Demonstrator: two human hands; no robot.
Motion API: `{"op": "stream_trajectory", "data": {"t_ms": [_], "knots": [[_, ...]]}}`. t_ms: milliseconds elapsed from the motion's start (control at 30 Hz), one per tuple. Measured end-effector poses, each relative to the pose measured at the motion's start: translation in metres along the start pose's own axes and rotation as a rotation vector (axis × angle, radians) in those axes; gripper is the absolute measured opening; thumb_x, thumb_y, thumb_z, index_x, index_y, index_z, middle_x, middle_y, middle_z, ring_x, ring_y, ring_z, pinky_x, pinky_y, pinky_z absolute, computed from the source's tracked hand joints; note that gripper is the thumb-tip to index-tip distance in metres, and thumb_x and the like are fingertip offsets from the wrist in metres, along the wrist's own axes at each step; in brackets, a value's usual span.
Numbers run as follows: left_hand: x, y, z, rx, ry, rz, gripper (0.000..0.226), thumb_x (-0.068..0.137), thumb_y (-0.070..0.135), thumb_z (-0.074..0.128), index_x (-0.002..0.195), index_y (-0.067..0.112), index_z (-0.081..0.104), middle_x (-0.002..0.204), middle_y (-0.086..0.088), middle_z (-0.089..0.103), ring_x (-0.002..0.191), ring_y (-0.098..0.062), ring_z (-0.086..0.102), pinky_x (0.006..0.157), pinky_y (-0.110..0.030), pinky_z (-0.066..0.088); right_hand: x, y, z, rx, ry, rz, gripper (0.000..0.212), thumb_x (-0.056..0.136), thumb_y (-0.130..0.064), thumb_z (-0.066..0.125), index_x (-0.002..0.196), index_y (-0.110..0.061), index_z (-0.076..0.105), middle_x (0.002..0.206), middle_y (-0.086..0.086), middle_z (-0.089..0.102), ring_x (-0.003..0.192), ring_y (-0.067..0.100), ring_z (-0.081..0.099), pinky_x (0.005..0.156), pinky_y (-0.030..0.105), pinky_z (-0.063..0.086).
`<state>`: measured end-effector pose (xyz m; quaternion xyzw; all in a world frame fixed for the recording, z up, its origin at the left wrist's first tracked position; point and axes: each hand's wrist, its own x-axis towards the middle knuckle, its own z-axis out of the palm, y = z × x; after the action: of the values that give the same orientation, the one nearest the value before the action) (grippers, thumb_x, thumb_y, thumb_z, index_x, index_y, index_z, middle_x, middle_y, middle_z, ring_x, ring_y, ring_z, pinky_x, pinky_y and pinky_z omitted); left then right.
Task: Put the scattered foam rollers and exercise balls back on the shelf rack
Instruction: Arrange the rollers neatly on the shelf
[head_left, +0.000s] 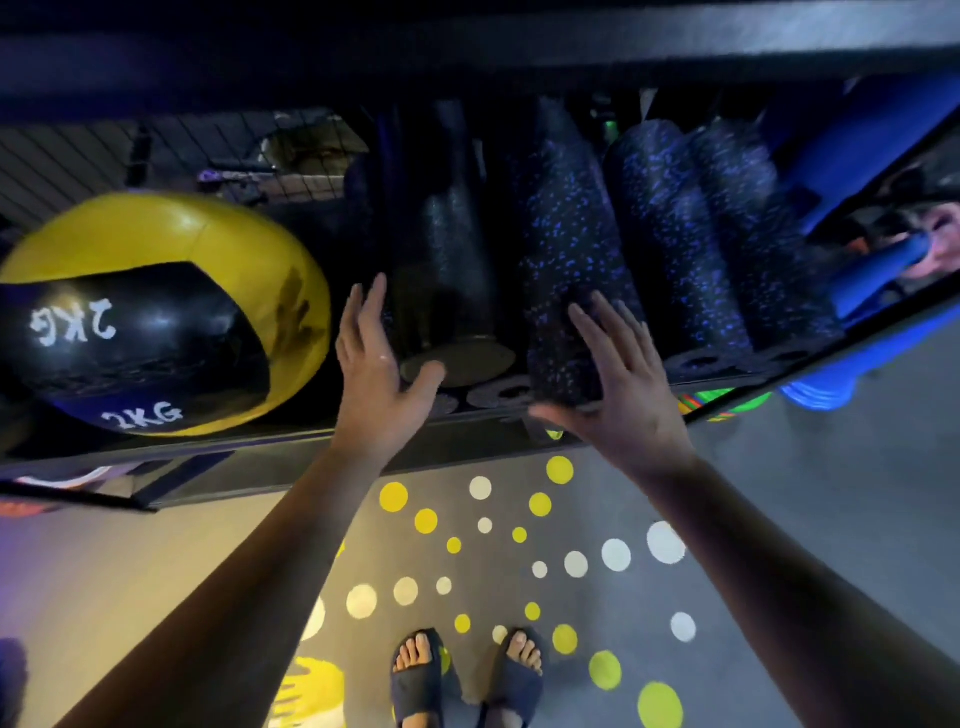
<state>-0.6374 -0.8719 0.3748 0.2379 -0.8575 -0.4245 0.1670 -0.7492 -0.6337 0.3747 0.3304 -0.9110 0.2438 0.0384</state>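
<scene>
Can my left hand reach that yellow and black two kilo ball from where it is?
Probably yes: the open left hand holds nothing, and the yellow-and-black 2KG exercise ball sits beside it with nothing between.

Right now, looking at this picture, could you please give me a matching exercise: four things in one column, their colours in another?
Things:
1. medicine ball
2. roller at the right hand
3. floor dots
4. sandals

Descriptions:
a. yellow and white
b. black with blue specks
c. dark, on the feet
d. yellow and black, marked 2KG

Pairs: 1-d, 2-b, 3-a, 4-c
</scene>
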Motion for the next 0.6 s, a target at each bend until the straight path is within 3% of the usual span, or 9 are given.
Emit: {"op": "stream_trajectory", "data": {"t_ms": [100, 167, 233, 300, 400, 500, 600], "knots": [[0.038, 0.039, 0.016, 0.120, -0.027, -0.053, 0.080, 0.094, 0.063, 0.055, 0.160, 0.029, 0.024, 0.170, -0.011, 0.005, 0.156, -0.036, 0.006, 0.124, -0.055, 0.019, -0.015, 0.039, -0.012, -0.131, -0.199, -0.015, 0.138, 0.054, -0.055, 0.091, 0.162, -0.017, 0.014, 0.170, 0.008, 0.007, 0.156, 0.029, 0.006, 0.127, 0.046, 0.011], [0.064, 0.055, 0.032, 0.194, -0.107, -0.146, 0.092, 0.089, 0.078, 0.051, 0.161, 0.032, 0.019, 0.171, -0.012, 0.000, 0.155, -0.044, 0.005, 0.123, -0.062, 0.017, -0.017, 0.055, -0.012, -0.121, -0.191, 0.007, 0.127, 0.065, -0.035, 0.092, 0.162, -0.025, 0.011, 0.170, 0.007, 0.008, 0.154, 0.028, 0.019, 0.123, 0.043, 0.025], [0.077, 0.058, 0.047, 0.271, -0.226, -0.313, 0.111, 0.078, 0.086, 0.055, 0.163, 0.038, 0.001, 0.171, -0.012, -0.012, 0.154, -0.050, 0.001, 0.120, -0.068, 0.016, -0.012, 0.060, -0.015, -0.064, -0.151, 0.074, 0.112, 0.076, -0.020, 0.084, 0.162, -0.034, 0.012, 0.170, 0.007, 0.010, 0.143, 0.034, 0.041, 0.103, 0.041, 0.047], [0.077, 0.053, 0.058, 0.399, -0.298, -0.394, 0.121, 0.075, 0.082, 0.066, 0.159, 0.046, -0.013, 0.169, -0.012, -0.021, 0.153, -0.053, 0.002, 0.116, -0.071, 0.023, -0.005, 0.061, -0.018, -0.034, -0.118, 0.136, 0.105, 0.079, -0.014, 0.078, 0.161, -0.036, 0.016, 0.169, 0.007, 0.012, 0.138, 0.036, 0.046, 0.092, 0.039, 0.049], [0.075, 0.050, 0.057, 0.393, -0.306, -0.404, 0.121, 0.076, 0.072, 0.074, 0.155, 0.054, -0.016, 0.169, -0.009, -0.023, 0.152, -0.052, 0.008, 0.113, -0.069, 0.030, 0.012, 0.061, -0.018, 0.049, -0.068, 0.156, 0.103, 0.079, -0.010, 0.076, 0.160, -0.036, 0.019, 0.168, 0.010, 0.017, 0.145, 0.031, 0.039, 0.097, 0.037, 0.047], [0.074, 0.050, 0.051, 0.342, -0.323, -0.406, 0.120, 0.078, 0.069, 0.075, 0.155, 0.055, -0.015, 0.170, -0.008, -0.022, 0.152, -0.052, 0.008, 0.113, -0.066, 0.029, 0.031, 0.064, -0.006, 0.063, -0.084, 0.158, 0.104, 0.078, -0.004, 0.073, 0.160, -0.037, 0.017, 0.168, 0.013, 0.015, 0.148, 0.034, 0.034, 0.109, 0.040, 0.043], [0.072, 0.050, 0.053, 0.352, -0.315, -0.406, 0.120, 0.077, 0.069, 0.075, 0.154, 0.056, -0.016, 0.170, -0.008, -0.021, 0.152, -0.054, 0.007, 0.113, -0.065, 0.030, 0.042, 0.066, 0.008, 0.067, -0.088, 0.158, 0.104, 0.080, -0.002, 0.072, 0.160, -0.037, 0.017, 0.168, 0.013, 0.013, 0.148, 0.035, 0.033, 0.111, 0.042, 0.042]]}}
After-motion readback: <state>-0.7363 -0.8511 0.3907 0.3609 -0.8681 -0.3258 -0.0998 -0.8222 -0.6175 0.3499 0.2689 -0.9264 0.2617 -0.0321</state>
